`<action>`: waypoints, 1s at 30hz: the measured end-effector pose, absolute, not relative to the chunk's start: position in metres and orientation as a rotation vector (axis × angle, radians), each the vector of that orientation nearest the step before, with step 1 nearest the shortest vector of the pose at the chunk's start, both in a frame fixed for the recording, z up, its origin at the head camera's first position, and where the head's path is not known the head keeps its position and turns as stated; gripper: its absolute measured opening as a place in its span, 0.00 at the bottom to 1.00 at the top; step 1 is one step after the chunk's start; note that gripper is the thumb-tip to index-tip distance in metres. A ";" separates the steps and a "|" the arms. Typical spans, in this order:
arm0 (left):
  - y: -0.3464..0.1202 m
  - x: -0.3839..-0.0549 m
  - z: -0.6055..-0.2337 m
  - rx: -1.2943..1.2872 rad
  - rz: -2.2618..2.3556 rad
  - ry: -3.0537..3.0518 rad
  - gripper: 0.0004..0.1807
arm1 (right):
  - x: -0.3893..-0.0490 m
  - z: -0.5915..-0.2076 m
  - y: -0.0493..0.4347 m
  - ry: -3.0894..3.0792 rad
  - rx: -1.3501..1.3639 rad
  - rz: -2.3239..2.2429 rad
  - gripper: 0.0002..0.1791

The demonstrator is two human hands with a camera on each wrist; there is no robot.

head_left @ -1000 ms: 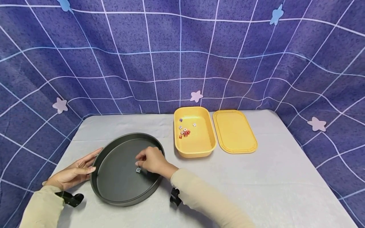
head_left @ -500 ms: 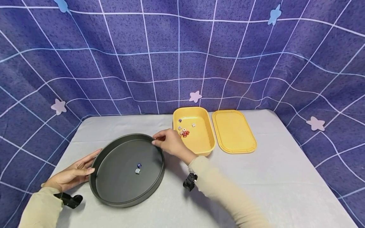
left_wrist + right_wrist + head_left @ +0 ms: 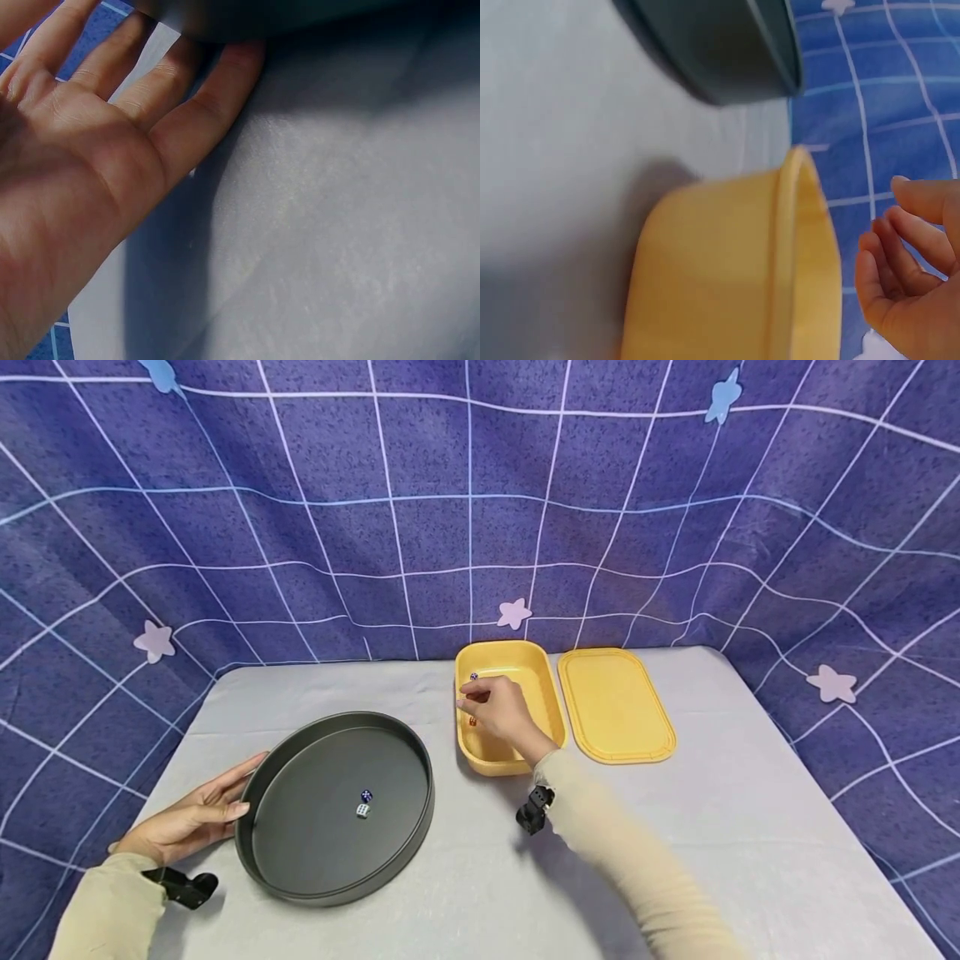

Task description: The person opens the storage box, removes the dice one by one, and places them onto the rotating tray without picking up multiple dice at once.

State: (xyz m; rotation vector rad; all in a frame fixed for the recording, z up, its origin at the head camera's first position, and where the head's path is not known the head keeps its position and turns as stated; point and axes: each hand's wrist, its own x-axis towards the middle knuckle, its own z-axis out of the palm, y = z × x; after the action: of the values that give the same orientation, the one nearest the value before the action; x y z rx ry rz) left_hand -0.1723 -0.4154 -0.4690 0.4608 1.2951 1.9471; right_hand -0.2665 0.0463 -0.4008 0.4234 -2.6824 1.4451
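Note:
My left hand (image 3: 187, 812) rests against the left side of a round dark pan (image 3: 258, 852), thumb at the rim and fingers against the outer wall. In the left wrist view, the fingers (image 3: 214, 105) look fairly straight under the pan's dark edge. A blue die (image 3: 366, 795) and a white die (image 3: 363, 811) lie close together inside the pan. Over the yellow box (image 3: 558, 727) hovers my right hand (image 3: 498, 706), fingers loosely bent, thumb and forefinger apart, nothing visible between them. A blue die (image 3: 474, 677) and a red die (image 3: 472, 721) show beside it; the hand covers other dice.
A flat yellow lid (image 3: 618, 706) lies right of the box. Grey cloth (image 3: 712, 852) covers the table. A purple gridded curtain (image 3: 337, 527) with stars hangs behind and at both sides.
My right hand has come out of the pan, over its rim, rightward to above the yellow box. The blue die, hidden before, now shows beside the white one. My left hand stays put.

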 end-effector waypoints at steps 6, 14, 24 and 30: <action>-0.416 -0.172 -0.472 0.479 1.972 1.284 0.40 | -0.280 -0.416 0.065 -2.707 0.256 1.405 0.14; -0.416 -0.174 -0.473 0.462 1.963 1.245 0.39 | -0.292 -0.436 0.078 -2.731 -0.008 1.516 0.14; -0.416 -0.174 -0.473 0.474 1.969 1.279 0.40 | -0.296 -0.458 0.078 -2.760 -0.199 1.626 0.12; -0.417 -0.173 -0.472 0.468 1.963 1.255 0.40 | -0.300 -0.462 0.074 -2.831 -0.183 1.511 0.11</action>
State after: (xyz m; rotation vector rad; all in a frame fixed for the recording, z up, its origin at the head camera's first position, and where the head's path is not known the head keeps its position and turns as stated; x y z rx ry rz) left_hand -0.1731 -0.4171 -0.4720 0.4679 1.2554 1.9631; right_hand -0.2996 0.0744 -0.4623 -0.1829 -2.8313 1.5108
